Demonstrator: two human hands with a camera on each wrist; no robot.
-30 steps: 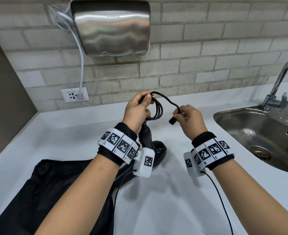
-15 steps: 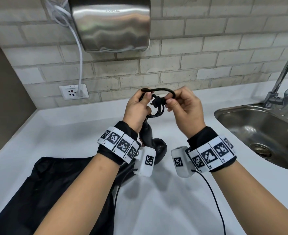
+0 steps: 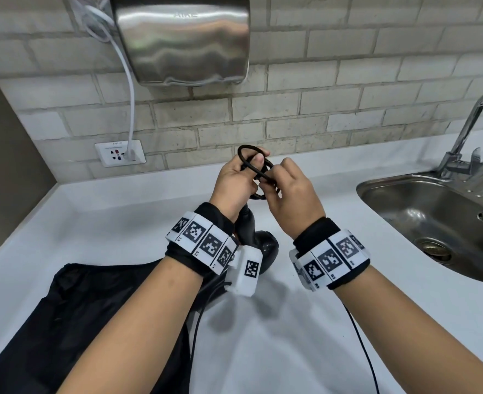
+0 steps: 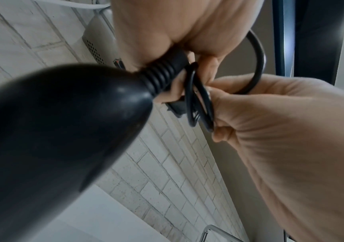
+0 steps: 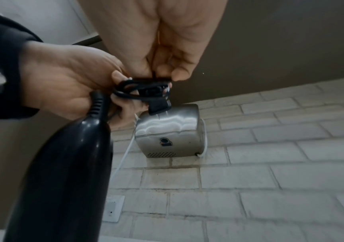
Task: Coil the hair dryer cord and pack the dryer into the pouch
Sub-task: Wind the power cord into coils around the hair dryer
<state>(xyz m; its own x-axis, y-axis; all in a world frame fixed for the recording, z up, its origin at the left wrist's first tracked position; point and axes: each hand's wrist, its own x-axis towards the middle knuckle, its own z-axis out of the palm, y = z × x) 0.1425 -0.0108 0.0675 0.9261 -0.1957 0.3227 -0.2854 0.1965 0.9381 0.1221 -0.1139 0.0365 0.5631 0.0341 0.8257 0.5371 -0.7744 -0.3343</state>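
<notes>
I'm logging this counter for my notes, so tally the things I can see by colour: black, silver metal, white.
Black: 3, the hair dryer, its coiled cord, the pouch.
Silver metal: 3, the hand dryer, the sink, the tap.
White: 2, the wall socket, the hand dryer's cable.
Total: 8.

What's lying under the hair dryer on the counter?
The black pouch lies partly under the hair dryer, on the white counter. The left wrist hides where they meet.

pouch (image 3: 72, 322) cut off (bottom edge); dryer (image 3: 266, 248) mostly behind wrists
</notes>
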